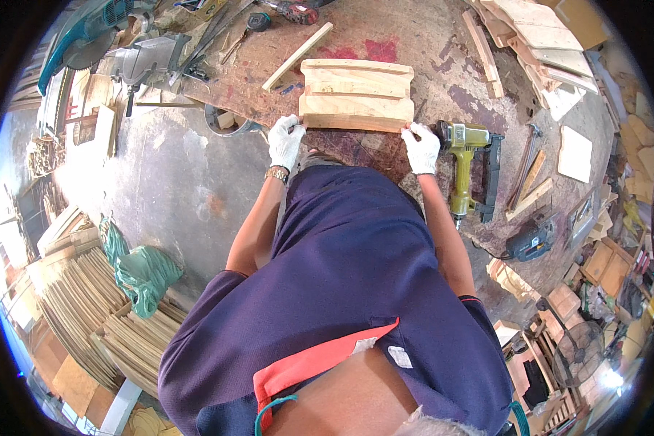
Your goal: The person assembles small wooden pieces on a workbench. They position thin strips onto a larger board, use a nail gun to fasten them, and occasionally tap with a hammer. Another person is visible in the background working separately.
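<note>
A small pale wooden frame (356,89) of parallel slats lies on the stained worktable (232,80) in front of me. At its near left corner, my left hand (285,142) in a white glove pinches the edge between thumb and fingers; a watch is on that wrist. My right hand (421,147), gloved the same way, grips the near right corner. Just right of that hand an olive-green nail gun (463,171) lies on its side, its black magazine facing away from me.
A pale wood strip (298,57) lies beyond the frame. Stacked boards (548,40) are at the far right, with a jigsaw (532,240) nearer. A tape measure (258,22) and a mitre saw (80,47) are far left. Bundled slats (87,305) and a green bag (145,272) stand lower left.
</note>
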{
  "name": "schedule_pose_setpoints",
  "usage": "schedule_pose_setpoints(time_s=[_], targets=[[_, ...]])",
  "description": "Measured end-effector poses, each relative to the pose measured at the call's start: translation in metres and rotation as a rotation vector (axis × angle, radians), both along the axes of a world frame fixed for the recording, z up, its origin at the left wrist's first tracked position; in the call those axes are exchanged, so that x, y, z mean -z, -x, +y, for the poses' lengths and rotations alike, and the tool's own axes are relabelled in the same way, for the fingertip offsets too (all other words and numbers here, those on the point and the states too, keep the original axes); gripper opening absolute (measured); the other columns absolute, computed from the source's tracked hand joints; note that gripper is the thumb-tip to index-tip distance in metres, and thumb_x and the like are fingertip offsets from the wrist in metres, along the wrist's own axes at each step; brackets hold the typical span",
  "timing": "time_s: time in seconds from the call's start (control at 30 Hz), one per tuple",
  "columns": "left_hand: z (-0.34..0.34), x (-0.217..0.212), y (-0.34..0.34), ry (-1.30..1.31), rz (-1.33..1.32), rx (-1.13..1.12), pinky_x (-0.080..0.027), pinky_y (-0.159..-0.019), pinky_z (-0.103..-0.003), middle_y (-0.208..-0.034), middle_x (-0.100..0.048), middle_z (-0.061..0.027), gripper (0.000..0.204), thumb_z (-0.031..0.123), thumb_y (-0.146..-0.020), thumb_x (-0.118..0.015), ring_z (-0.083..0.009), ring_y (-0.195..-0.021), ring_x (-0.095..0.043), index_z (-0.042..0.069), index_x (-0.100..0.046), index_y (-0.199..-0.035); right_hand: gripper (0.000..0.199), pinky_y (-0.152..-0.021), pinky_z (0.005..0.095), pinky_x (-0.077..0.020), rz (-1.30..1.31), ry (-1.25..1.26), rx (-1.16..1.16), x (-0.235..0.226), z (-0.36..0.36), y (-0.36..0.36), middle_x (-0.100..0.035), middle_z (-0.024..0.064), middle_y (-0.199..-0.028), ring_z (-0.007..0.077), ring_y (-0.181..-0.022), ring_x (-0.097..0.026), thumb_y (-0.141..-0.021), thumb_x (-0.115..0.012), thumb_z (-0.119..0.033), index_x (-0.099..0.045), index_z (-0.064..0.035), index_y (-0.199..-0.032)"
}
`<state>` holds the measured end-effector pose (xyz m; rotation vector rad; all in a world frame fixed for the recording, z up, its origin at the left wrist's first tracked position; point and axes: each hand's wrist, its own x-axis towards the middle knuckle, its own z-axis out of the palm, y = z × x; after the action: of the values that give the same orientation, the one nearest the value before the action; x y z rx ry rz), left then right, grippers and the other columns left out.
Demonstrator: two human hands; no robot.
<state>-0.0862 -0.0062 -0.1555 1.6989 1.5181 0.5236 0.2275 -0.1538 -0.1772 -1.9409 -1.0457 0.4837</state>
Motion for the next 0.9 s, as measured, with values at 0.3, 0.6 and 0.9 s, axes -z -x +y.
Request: schedule_pose_setpoints(time_s=[0.3,0.6,0.9], targets=[[0.009,-0.01,-0.007,0.051,-0.009,-0.071,-0.049,-0.072,-0.033,-0.087,-0.068,-0.0092,0.021,0.018,-0.083,-0.072,-0.0171,-0.078,-0.062,0.001,-0.066,-0.093,0.016,-0.065,0.0278,-0.051,0.242,0.075,0.065,-0.001,0.008,-0.002,-0.067,0.0059,-0.074,0.0114,-0.069,-0.061,-0.08,-0.08,-0.006,-0.07,0.0015,-0.09],[0.029,-0.007,-0.017,0.157,0.166,-0.027,-0.05,-0.075,-0.042,-0.081,-0.066,-0.0176,0.037,0.03,-0.078,-0.074,-0.0298,-0.083,-0.066,-0.002,-0.061,-0.09,0.014,-0.064,0.0285,-0.0508,0.256,0.134,0.041,-0.005,0.01,-0.007,-0.066,0.0055,-0.073,0.0118,-0.066,-0.059,-0.079,-0.079,-0.004,-0.069,0.0011,-0.088],[0.028,-0.039,-0.029,0.459,-0.191,-0.043,-0.049,-0.055,-0.027,-0.087,-0.07,-0.0081,0.036,0.027,-0.082,-0.084,-0.0114,-0.066,-0.064,0.001,-0.062,-0.093,0.013,-0.063,0.0272,-0.05,0.147,0.122,-0.051,0.005,0.007,-0.016,-0.068,0.0052,-0.074,0.0101,-0.065,-0.06,-0.083,-0.077,-0.004,-0.069,0.0019,-0.091]])
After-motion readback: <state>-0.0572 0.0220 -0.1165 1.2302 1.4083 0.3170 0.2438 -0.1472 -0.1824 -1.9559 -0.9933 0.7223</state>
